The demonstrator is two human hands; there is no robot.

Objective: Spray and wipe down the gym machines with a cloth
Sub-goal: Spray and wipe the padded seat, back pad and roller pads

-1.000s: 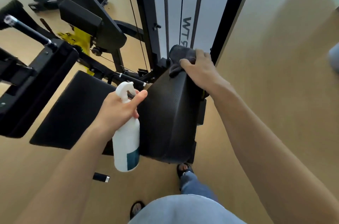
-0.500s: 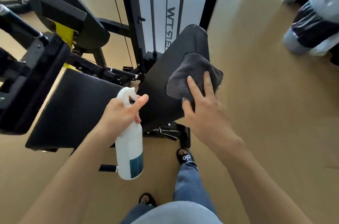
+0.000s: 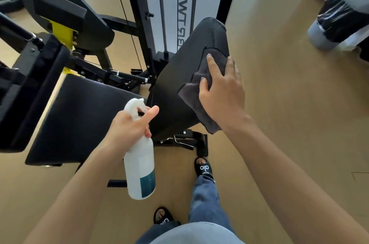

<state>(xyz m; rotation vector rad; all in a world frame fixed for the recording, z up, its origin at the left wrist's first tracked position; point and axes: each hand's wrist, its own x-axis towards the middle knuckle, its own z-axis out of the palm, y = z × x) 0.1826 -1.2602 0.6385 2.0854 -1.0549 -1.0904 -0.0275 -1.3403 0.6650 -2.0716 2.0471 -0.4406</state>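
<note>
Tan gym floor surrounds me. From my head view, my right hand presses the cloth flat on the backrest, fingers spread; my left hand grips the sprayer. I judge the backrest half wiped; the seat and frame remain.

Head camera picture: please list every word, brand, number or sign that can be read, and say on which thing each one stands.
"WT" and further letters, turned on their side and partly hidden by the backrest pad, on the white panel of the machine.
"alo" on the strap of the forward black sandal.
"alo" again, partly cut off, on the rear sandal.
The teal label on the spray bottle: no readable text.
</note>
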